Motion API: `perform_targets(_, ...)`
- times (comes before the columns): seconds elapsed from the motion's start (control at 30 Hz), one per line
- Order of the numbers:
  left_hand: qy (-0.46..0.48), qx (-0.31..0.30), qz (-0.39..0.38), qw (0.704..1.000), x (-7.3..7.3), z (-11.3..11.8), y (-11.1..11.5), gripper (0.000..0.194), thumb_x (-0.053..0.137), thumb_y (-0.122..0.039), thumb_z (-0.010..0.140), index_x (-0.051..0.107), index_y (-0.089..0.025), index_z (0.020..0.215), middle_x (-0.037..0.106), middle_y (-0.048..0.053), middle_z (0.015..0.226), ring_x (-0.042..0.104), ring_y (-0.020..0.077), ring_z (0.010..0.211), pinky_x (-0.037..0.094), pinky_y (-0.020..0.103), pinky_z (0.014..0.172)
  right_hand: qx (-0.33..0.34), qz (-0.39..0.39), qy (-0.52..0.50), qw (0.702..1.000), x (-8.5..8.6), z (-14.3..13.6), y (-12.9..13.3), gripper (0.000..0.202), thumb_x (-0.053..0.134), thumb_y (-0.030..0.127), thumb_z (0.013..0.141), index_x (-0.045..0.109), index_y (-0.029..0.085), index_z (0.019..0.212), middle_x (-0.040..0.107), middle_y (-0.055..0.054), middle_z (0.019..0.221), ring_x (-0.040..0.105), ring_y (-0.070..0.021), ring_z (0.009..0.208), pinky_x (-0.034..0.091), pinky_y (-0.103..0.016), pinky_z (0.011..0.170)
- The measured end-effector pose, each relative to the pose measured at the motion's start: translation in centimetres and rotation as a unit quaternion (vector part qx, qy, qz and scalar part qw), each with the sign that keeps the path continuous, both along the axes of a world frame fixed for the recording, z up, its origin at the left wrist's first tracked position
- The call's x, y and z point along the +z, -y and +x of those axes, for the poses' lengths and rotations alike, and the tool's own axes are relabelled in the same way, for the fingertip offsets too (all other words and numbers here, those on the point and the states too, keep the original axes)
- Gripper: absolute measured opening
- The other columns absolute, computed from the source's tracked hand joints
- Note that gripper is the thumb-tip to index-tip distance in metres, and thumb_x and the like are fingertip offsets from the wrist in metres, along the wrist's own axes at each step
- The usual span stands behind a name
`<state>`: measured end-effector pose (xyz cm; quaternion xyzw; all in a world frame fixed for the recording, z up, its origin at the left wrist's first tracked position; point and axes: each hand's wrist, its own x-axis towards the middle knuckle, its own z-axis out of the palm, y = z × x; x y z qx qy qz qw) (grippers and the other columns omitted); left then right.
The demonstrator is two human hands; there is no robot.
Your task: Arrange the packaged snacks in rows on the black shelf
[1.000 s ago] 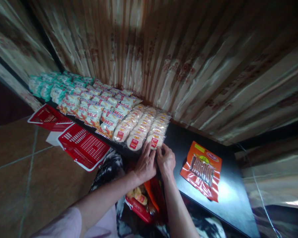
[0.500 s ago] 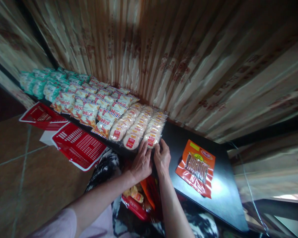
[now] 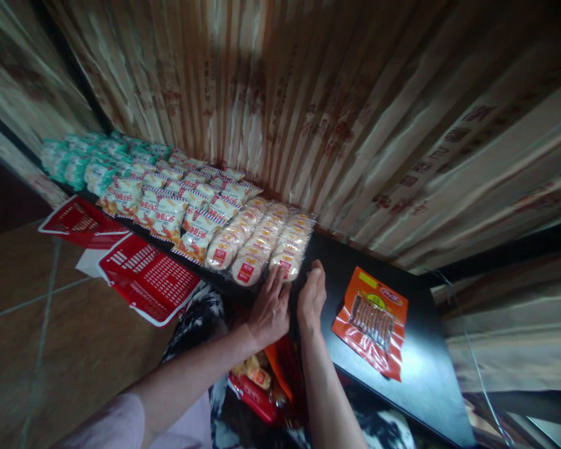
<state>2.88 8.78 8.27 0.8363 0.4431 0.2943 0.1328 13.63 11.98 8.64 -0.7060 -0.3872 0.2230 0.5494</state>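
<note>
Packets of round white crackers in clear wrap (image 3: pixel 247 268) lie in three overlapping rows on a glossy black tabletop (image 3: pixel 430 374). The left hand (image 3: pixel 271 315) has its fingers extended, slightly apart, their tips on the front packet of the rightmost row. The right hand (image 3: pixel 311 299) is just beside that row, fingers close together; whether it touches the wrap, I cannot tell.

White snack bags with striped edges (image 3: pixel 168 215) crowd the rows' left side, with teal packets (image 3: pixel 98 174) beyond. A pleated beige curtain (image 3: pixel 280 112) closes off the back. Right of the hands lies a flat orange package (image 3: pixel 371 321); red perforated plastic baskets (image 3: pixel 152 274) sit at front left.
</note>
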Motion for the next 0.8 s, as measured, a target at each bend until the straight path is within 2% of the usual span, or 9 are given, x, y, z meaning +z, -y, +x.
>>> perform_targets(0.13,-0.015,-0.002,0.017,1.0,0.1,0.3,-0.7,0.055,0.04,-0.012,0.08,0.032,-0.006,0.134,0.022,0.019,0.147,0.002,0.0285,0.139,0.027,0.05,0.109,0.008,0.043,-0.118,0.992,-0.9,0.3,-2.0,0.073,0.02,0.06,0.086,0.032,0.011,0.137,0.034,-0.011,0.144,0.03,-0.019,0.133,0.025,-0.037,0.109)
perform_targets(0.23,-0.021,-0.005,0.027,0.999,-0.2,0.3,-1.3,0.055,0.04,-0.013,0.082,0.029,-0.006,0.135,0.023,0.019,0.146,0.003,0.0278,0.139,0.025,0.049,0.11,0.028,0.049,-0.158,0.986,-1.5,0.1,-3.1,0.074,0.017,0.062,0.085,0.028,0.013,0.14,0.03,-0.009,0.146,0.029,-0.0174,0.134,0.026,-0.037,0.109)
perform_targets(0.37,-0.02,-0.006,0.015,1.0,-0.8,0.3,-1.9,0.053,0.039,-0.017,0.084,0.029,-0.007,0.135,0.028,0.018,0.144,0.007,0.0272,0.139,0.025,0.049,0.11,0.063,0.026,-0.13,0.989,-2.2,-0.4,-3.6,0.073,0.01,0.062,0.085,0.022,0.017,0.142,0.032,-0.006,0.145,0.031,-0.0161,0.133,0.031,-0.035,0.107)
perform_targets(0.47,-0.021,-0.006,0.017,1.0,-1.2,0.3,-2.0,0.05,0.038,-0.017,0.085,0.03,-0.006,0.134,0.031,0.019,0.142,0.01,0.0274,0.138,0.025,0.05,0.11,0.062,0.032,-0.13,0.989,-2.3,-0.5,-3.6,0.073,0.009,0.061,0.086,0.021,0.016,0.142,0.034,-0.007,0.144,0.033,-0.0161,0.132,0.033,-0.035,0.105)
perform_targets(0.63,-0.027,0.004,0.038,0.999,-1.2,0.5,-2.2,0.047,0.037,-0.013,0.084,0.033,-0.004,0.13,0.031,0.022,0.141,0.01,0.0294,0.138,0.027,0.053,0.108,0.039,0.074,-0.157,0.984,-1.7,0.5,-4.4,0.075,0.016,0.062,0.085,0.026,0.012,0.139,0.031,-0.012,0.145,0.031,-0.0166,0.133,0.025,-0.036,0.109)
perform_targets(0.8,-0.043,0.007,0.048,0.998,-1.3,0.7,-2.6,0.05,0.041,-0.011,0.08,0.035,-0.003,0.129,0.031,0.022,0.141,0.011,0.0325,0.137,0.026,0.055,0.108,0.036,0.067,-0.149,0.986,-1.7,1.8,-6.4,0.074,0.016,0.063,0.085,0.029,0.013,0.139,0.033,-0.011,0.145,0.031,-0.0173,0.132,0.023,-0.038,0.11)
